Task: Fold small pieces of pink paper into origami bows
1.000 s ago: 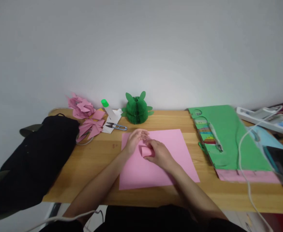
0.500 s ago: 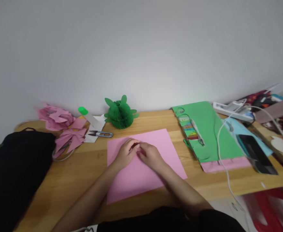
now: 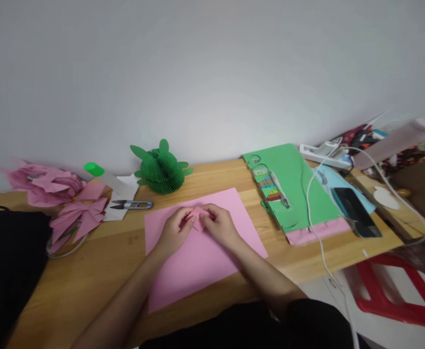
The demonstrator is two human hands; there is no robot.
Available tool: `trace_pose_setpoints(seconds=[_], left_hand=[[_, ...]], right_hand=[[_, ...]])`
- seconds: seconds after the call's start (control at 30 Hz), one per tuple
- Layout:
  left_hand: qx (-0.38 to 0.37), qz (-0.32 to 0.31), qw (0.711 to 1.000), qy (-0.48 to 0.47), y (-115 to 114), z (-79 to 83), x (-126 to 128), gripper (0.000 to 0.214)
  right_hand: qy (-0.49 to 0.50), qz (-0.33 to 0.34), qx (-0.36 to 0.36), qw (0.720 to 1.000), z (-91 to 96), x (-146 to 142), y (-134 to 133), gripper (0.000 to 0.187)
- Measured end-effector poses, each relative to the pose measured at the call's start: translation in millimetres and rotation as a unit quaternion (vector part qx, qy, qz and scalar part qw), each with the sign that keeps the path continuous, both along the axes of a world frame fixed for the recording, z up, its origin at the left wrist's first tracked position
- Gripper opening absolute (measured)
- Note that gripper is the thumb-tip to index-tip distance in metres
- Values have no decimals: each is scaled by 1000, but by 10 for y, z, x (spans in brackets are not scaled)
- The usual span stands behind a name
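Note:
A small folded piece of pink paper [image 3: 198, 219] is pinched between my two hands, above a large pink sheet [image 3: 190, 276] that lies flat on the table. My left hand [image 3: 174, 232] grips its left side with thumb and fingers. On the right side, my right hand [image 3: 222, 225] holds it the same way, thumb on top. The fingertips under the folded paper are hidden. Beyond the sheet stands a green honeycomb paper ball [image 3: 162, 169] with leaf-shaped pieces.
Left are pink paper flowers [image 3: 79, 215], a green-capped glue stick [image 3: 105, 178], thread snips [image 3: 131, 204] and a black bag [image 3: 10, 271]. Right lie a green sheet [image 3: 303, 194] with a pen-like tool [image 3: 279, 188], a phone [image 3: 355, 211], a white cable [image 3: 320, 247] and a power strip [image 3: 326, 154].
The view has swung to the right, so things sit further left. Between my hands, which have parted slightly, the small folded pink paper now shows.

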State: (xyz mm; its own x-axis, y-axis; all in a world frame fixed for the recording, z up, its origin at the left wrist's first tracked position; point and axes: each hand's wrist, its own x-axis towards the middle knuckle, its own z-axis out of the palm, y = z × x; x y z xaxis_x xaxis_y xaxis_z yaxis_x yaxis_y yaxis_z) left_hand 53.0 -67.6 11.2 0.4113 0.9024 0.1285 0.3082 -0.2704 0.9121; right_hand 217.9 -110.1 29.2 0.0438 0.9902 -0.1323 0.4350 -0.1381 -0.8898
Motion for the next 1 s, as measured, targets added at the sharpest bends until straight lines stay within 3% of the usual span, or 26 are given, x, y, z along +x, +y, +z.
trace_pose_setpoints(seconds=[0.53, 1.0], left_hand=[[-37, 16, 999, 4, 2, 52, -16, 29], [-43, 16, 999, 9, 31, -41, -47, 38]], right_hand=[[-24, -31, -49, 998, 96, -4, 0, 27], [-5, -51, -36, 998, 46, 7, 5, 28]])
